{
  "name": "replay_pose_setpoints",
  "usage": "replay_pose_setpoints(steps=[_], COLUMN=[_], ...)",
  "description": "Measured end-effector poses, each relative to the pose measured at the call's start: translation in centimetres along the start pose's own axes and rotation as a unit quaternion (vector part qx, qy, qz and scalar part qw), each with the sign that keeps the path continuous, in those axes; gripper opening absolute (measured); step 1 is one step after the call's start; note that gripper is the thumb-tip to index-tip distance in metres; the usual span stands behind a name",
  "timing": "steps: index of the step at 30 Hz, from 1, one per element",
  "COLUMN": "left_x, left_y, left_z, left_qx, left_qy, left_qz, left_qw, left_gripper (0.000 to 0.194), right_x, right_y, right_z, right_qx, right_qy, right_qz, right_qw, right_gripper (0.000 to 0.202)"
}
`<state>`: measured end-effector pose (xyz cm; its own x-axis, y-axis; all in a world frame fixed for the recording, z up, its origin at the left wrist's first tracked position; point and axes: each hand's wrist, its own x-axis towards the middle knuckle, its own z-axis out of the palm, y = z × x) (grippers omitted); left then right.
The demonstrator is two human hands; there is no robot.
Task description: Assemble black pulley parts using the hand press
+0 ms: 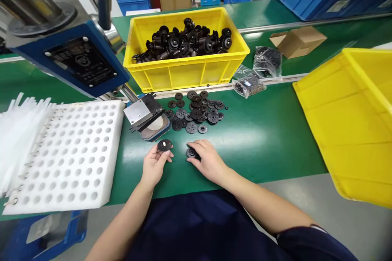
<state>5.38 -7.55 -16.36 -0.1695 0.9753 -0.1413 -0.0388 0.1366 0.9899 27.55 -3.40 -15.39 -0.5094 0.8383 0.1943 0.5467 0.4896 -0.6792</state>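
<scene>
The left hand [154,166] grips a black disc [164,144] near the press [147,116] — the right hand [210,160] closes around a smaller black part [191,152] — both just below the loose disc pile [197,110].

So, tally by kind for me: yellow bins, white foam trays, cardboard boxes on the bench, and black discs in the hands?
Yellow bins: 2
White foam tray: 1
Cardboard box: 1
Black discs in the hands: 2
Total: 6
</scene>
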Motion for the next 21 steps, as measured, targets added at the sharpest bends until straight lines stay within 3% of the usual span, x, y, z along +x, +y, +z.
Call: replay_pose_setpoints(steps=[3,9,16,21], left_x=[-0.1,-0.2,-0.1,-0.3], left_y=[-0.1,-0.4,-0.6,-0.9], left_z=[-0.1,-0.6,-0.7,-0.4], left_qx=[0.009,0.023,-0.002,0.039], left_qy=[0.011,-0.027,-0.033,-0.025], left_qz=[-0.021,-0.003,-0.007,-0.018], left_qw=[1.0,0.999,0.999,0.999], left_gripper=[0.027,0.029,0.032,0.029], right_x=[0.6,-0.3,-0.3,0.4], right_y=[-0.7,-0.2,-0.4,-0.7], right_z=[1.6,2.0,2.5,1.6], right_qx=[-0.02,-0.04,-0.069,-0.019], right_qy=[-0.02,0.022,0.004,0.022], right_qz=[-0.009,0.011,0.039,0.051], right_qw=[1.0,0.999,0.997,0.998], right_gripper=[0.053,0.064,0.045,0.038])
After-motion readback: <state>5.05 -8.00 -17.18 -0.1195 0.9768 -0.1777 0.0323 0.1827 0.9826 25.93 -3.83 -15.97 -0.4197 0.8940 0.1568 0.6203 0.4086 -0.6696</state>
